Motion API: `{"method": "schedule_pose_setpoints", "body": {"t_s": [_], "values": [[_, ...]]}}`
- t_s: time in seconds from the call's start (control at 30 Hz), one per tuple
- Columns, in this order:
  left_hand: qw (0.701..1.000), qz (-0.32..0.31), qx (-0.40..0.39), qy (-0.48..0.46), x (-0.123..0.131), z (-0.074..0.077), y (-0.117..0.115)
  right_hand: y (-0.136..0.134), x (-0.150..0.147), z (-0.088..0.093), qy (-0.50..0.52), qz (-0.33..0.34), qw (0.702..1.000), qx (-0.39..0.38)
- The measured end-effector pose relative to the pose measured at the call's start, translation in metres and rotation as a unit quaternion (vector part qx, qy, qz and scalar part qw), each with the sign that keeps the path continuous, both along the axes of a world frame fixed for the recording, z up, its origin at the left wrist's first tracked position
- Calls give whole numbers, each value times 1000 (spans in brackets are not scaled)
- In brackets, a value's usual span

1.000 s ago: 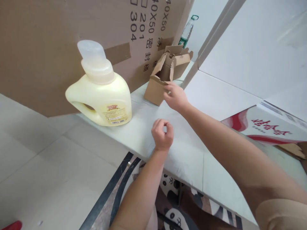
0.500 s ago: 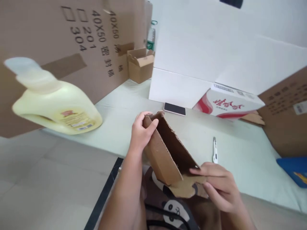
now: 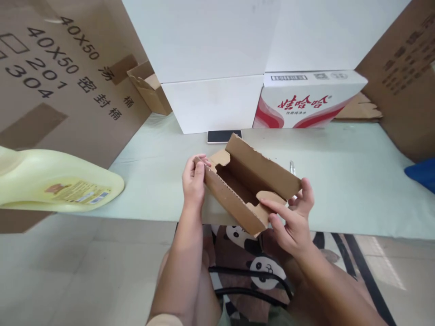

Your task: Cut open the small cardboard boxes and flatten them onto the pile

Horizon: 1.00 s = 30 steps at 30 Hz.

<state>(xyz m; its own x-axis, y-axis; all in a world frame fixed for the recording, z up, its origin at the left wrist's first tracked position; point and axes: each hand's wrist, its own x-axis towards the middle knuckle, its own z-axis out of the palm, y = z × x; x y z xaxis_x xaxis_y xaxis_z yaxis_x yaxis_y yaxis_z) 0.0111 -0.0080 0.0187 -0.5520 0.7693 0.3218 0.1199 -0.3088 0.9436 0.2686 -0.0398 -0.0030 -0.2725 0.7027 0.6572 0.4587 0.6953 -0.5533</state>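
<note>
A small brown cardboard box (image 3: 234, 197) is held tilted above the front edge of the table, its top open and its rough-edged long walls standing up. My left hand (image 3: 194, 179) grips the far left corner, thumb on the outer wall and fingers behind it. At the near right end, my right hand (image 3: 294, 219) holds the box with its index finger on the folded-in end flap (image 3: 270, 199) and other fingers around the right wall's corner. Behind the box lies a utility knife (image 3: 292, 167), mostly hidden.
A phone (image 3: 224, 136) lies by the white box (image 3: 214, 102). A red-and-white carton (image 3: 306, 102) stands to its right. On the left are a yellow jug (image 3: 78, 181), a large carton (image 3: 88, 122) and a small cardboard box (image 3: 152, 93). Something blue (image 3: 421, 174) sits at right.
My right hand has moved up, and the box is now more level. Both end flaps now fold inward; the near one hung outward before. The view has shifted.
</note>
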Motion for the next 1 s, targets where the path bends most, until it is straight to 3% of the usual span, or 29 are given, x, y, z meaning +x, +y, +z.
{"method": "schedule_pose_setpoints", "body": {"t_s": [0.2,0.4,0.57,0.67,0.77,0.87,0.93,1.0], "values": [[999,1,-41,23,8,-8,9,-2,5,1,48,-33,997,60],[994,3,-32,100,10,-5,12,4,12,-7,97,112,988,-37],[961,-51,5,273,5,-2,10,2,12,-5,78,118,989,-52],[951,-68,-7,301,0,-3,8,2,11,-11,106,105,987,-57],[957,-59,-17,283,-7,-4,5,5,11,-22,157,44,982,-91],[976,-10,-36,213,-20,-5,2,13,11,-29,164,-13,969,-184],[989,47,-48,132,-31,-6,1,18,8,-29,149,-5,953,-266],[993,94,-55,45,-41,-8,1,22,1,-28,130,53,934,-328]]}}
